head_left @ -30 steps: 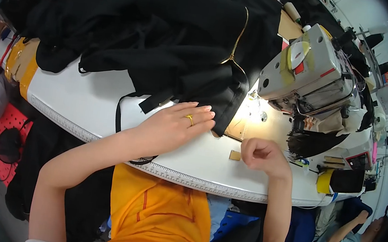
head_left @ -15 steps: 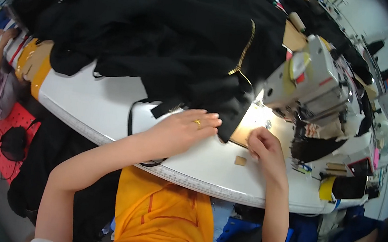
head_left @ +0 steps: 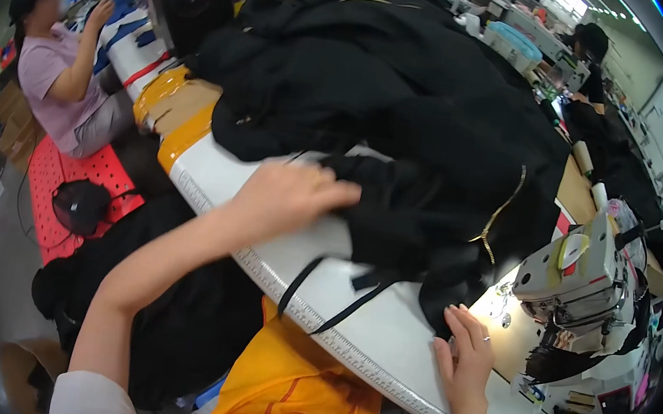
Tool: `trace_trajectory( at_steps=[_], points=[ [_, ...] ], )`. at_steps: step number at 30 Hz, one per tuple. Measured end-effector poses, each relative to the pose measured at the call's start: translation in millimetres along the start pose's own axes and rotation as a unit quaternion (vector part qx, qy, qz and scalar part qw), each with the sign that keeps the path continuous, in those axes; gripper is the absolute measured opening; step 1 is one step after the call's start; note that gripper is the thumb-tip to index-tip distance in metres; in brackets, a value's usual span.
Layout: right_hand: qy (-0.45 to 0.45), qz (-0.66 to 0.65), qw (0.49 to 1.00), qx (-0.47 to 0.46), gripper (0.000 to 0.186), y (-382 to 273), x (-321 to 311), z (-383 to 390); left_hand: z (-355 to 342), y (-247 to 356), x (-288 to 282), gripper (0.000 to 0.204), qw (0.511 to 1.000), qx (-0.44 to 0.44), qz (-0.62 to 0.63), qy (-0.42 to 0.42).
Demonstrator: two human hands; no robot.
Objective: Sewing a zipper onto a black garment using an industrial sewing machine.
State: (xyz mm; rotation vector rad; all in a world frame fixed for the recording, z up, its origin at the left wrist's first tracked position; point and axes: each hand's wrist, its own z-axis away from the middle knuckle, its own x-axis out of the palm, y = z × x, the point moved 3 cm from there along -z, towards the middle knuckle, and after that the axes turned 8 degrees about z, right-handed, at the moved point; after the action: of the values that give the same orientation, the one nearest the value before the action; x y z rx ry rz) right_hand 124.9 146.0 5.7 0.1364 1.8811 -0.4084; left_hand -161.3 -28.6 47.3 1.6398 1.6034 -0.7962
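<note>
A large black garment [head_left: 415,84] lies heaped over the white sewing table [head_left: 405,347], with a gold zipper [head_left: 508,201] on its right part. My left hand [head_left: 287,197] is over the near left edge of the cloth; its fingers are blurred, and I cannot tell if they grip it. Fingers stretched and thumb apart, my right hand [head_left: 466,359] rests at the garment's near right corner, fingertips touching the cloth. Narrow black straps [head_left: 356,307] trail from the garment toward the table's front edge. The lit sewing machine [head_left: 579,269] stands right of the garment.
A measuring tape [head_left: 345,360] runs along the table's curved front edge. At left, a person [head_left: 72,77] sits beyond a red perforated board [head_left: 49,191] with a black mesh object on it. Dark cloth [head_left: 184,305] hangs below the table. Another person [head_left: 590,53] is at the far right.
My left hand has moved left and away from me, and the near cloth is bunched and shifted. My right hand has gone from curled beside the machine to spread at the cloth's corner. The view has turned left.
</note>
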Motion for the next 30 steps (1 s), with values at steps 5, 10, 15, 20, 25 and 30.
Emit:
trace_trajectory(
  at_steps=[5,10,15,20,25,30],
  points=[
    [-0.021,0.04,0.999,-0.013,0.063,-12.4,-0.1,-15.4,26.8,60.3,-55.2,0.033,0.92,-0.102,0.378,-0.031],
    [-0.035,0.082,0.996,-0.025,0.061,-19.0,8.1,-17.5,48.2,-5.6,-34.8,0.021,0.78,-0.37,0.484,0.146],
    [-0.087,0.002,0.993,-0.074,0.065,-49.6,4.2,-17.1,52.0,2.5,-63.0,0.019,0.76,-0.213,0.61,-0.067],
    [-0.097,0.021,0.992,-0.083,0.058,-40.4,37.3,-52.7,36.3,51.0,-59.4,0.024,0.759,-0.077,0.625,-0.166],
    [0.022,-0.128,0.991,0.008,0.049,58.1,110.8,-125.5,7.6,135.1,-10.4,0.048,0.618,-0.002,0.76,-0.202],
    [-0.056,-0.095,0.994,0.019,0.047,42.0,59.7,-89.7,20.7,135.4,61.1,0.05,0.89,0.026,0.36,-0.278]
  ],
)
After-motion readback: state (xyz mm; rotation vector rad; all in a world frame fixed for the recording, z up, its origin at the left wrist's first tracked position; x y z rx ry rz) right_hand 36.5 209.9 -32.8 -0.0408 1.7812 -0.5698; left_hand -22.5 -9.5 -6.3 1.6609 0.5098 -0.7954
